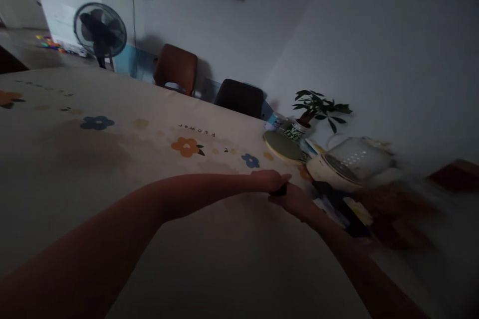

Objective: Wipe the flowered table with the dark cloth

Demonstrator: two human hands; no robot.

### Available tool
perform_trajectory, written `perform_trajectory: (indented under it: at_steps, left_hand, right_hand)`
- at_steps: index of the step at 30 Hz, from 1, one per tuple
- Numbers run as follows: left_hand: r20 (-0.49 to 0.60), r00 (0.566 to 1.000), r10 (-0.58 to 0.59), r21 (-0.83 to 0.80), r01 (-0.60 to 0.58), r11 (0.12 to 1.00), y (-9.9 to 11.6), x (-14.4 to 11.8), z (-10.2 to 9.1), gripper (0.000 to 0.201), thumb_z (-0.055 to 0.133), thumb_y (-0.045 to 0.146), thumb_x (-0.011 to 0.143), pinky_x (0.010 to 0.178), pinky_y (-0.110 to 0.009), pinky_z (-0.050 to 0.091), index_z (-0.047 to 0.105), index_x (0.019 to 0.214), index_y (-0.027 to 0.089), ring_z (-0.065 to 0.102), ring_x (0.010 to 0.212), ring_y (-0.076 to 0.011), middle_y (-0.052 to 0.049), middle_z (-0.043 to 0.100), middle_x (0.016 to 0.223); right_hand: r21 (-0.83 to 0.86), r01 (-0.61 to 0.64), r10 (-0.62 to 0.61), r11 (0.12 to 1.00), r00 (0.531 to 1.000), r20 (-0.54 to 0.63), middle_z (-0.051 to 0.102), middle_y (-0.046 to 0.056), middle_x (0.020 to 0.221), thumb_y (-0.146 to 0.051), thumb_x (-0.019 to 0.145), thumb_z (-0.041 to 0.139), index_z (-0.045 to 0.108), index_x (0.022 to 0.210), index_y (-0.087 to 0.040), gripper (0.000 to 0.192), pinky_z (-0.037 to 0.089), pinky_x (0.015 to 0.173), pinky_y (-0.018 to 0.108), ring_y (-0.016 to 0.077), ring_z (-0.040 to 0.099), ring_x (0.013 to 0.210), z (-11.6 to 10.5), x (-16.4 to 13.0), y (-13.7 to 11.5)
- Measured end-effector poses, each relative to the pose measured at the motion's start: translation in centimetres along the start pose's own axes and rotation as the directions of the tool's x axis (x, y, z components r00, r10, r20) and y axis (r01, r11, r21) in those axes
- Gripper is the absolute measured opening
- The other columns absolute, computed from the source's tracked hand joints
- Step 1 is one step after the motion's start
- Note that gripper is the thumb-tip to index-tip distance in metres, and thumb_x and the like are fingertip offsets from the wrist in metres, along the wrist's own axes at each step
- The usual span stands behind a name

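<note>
My left hand point(265, 180) reaches in from the left, its fingers closed. It meets my right hand point(294, 199), which comes from the lower right with its fingers also curled. Between the two hands shows a small black object point(279, 191), mostly covered by fingers; its kind is too dark and blurred to make out. Both hands are over a pale tablecloth point(224, 239) printed with flowers. Just beyond them, a blue printed flower point(250, 160) shows on the cloth.
On the table's right side are a round green mat point(283, 146), a potted plant point(297, 129), a white round appliance point(331, 172) and blurred clutter. Behind stand a brown chair point(175, 67), a dark chair point(239, 97) and a fan point(100, 30).
</note>
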State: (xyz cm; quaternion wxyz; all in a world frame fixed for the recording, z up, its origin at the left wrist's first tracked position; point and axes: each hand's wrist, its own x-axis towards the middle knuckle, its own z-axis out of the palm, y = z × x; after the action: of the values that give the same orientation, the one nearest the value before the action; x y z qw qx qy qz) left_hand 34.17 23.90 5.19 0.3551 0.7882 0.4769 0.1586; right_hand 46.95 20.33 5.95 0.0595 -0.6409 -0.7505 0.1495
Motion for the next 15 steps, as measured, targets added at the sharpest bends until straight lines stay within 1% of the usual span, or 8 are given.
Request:
perform_trajectory:
  at_steps: [3,5,7,9,11,12,13,15]
  left_hand:
    - [0.073,0.996,0.058,-0.078,-0.053,0.996,1.1,-0.8,0.2,0.059,0.028,0.058,0.096,0.08,-0.037,0.052,0.067,0.104,0.014,0.065,0.095,-0.0279,-0.02,0.066,0.107]
    - [0.066,0.993,0.095,-0.143,-0.084,0.986,1.3,-1.4,-0.3,0.054,0.028,0.055,0.096,0.078,-0.032,0.053,0.061,0.115,0.016,0.065,0.092,-0.0217,-0.014,0.065,0.111]
    - [-0.057,0.978,0.198,-0.169,-0.205,0.964,1.3,-2.1,-1.0,0.045,0.033,0.042,0.096,0.09,-0.031,0.052,0.052,0.129,0.018,0.06,0.108,-0.0194,-0.011,0.059,0.127]
    - [-0.186,0.891,0.415,-0.108,-0.438,0.892,1.1,-3.2,-1.7,0.049,0.04,0.027,0.091,0.108,-0.034,0.04,0.044,0.139,0.019,0.047,0.128,-0.0192,-0.009,0.049,0.141]
    - [-0.188,0.759,0.624,-0.029,-0.639,0.769,1.2,-4.3,-2.0,0.055,0.041,0.021,0.088,0.118,-0.035,0.028,0.04,0.143,0.018,0.034,0.139,-0.0192,-0.009,0.041,0.148]
    - [-0.154,0.719,0.678,-0.017,-0.688,0.725,1.5,-4.8,-2.1,0.054,0.039,0.022,0.09,0.119,-0.035,0.024,0.04,0.143,0.018,0.031,0.141,-0.0187,-0.009,0.039,0.15]
    - [-0.131,0.699,0.703,-0.02,-0.71,0.703,1.8,-5.2,-2.2,0.051,0.037,0.025,0.092,0.12,-0.033,0.022,0.041,0.143,0.018,0.029,0.141,-0.0181,-0.008,0.038,0.15]
    - [-0.137,0.706,0.695,-0.049,-0.706,0.707,2.9,-5.7,-2.2,0.047,0.03,0.03,0.096,0.118,-0.03,0.023,0.045,0.139,0.017,0.034,0.138,-0.0171,-0.008,0.042,0.147]
  right_hand:
    - [0.414,-0.104,0.04,0.904,0.986,0.161,0.052,0.001,0.054,-0.036,0.074,0.067,0.053,0.07,-0.021,0.022,0.033,0.038,0.024,0.0156,0.047,0.044,-0.7,-3.1,1.3]
    - [0.686,-0.169,0.069,0.708,0.983,0.17,0.05,0.0,0.056,-0.043,0.073,0.069,0.051,0.072,-0.02,0.028,0.03,0.036,0.021,0.0126,0.044,0.042,-1.6,-4.6,1.6]
    - [0.835,-0.182,0.143,0.519,0.982,0.126,0.053,0.0,0.062,-0.042,0.069,0.072,0.052,0.079,-0.02,0.032,0.038,0.037,0.021,0.0133,0.049,0.046,-2.5,-5.6,1.6]
    - [0.906,-0.189,0.183,0.378,0.975,0.127,0.056,0.001,0.07,-0.038,0.069,0.072,0.054,0.09,-0.019,0.033,0.05,0.044,0.025,0.0161,0.056,0.055,-3.4,-6.2,1.4]
    - [0.93,-0.174,0.124,0.325,0.982,0.141,0.058,0.002,0.076,-0.033,0.068,0.073,0.056,0.095,-0.018,0.035,0.056,0.048,0.028,0.0172,0.059,0.06,-4.1,-6.7,0.9]
    - [0.933,-0.159,0.063,0.321,0.987,0.147,0.058,0.002,0.076,-0.032,0.066,0.074,0.057,0.092,-0.018,0.034,0.055,0.045,0.027,0.0162,0.058,0.058,-4.4,-6.9,0.6]
    - [0.935,-0.142,-0.007,0.326,0.988,0.153,0.056,0.001,0.072,-0.031,0.065,0.075,0.058,0.086,-0.017,0.03,0.051,0.04,0.024,0.014,0.054,0.053,-4.6,-7.0,0.4]
    - [0.934,-0.119,-0.139,0.337,0.975,0.174,0.048,-0.003,0.06,-0.032,0.064,0.074,0.054,0.071,-0.017,0.026,0.036,0.029,0.017,0.008,0.039,0.041,-5.1,-7.3,-0.1]
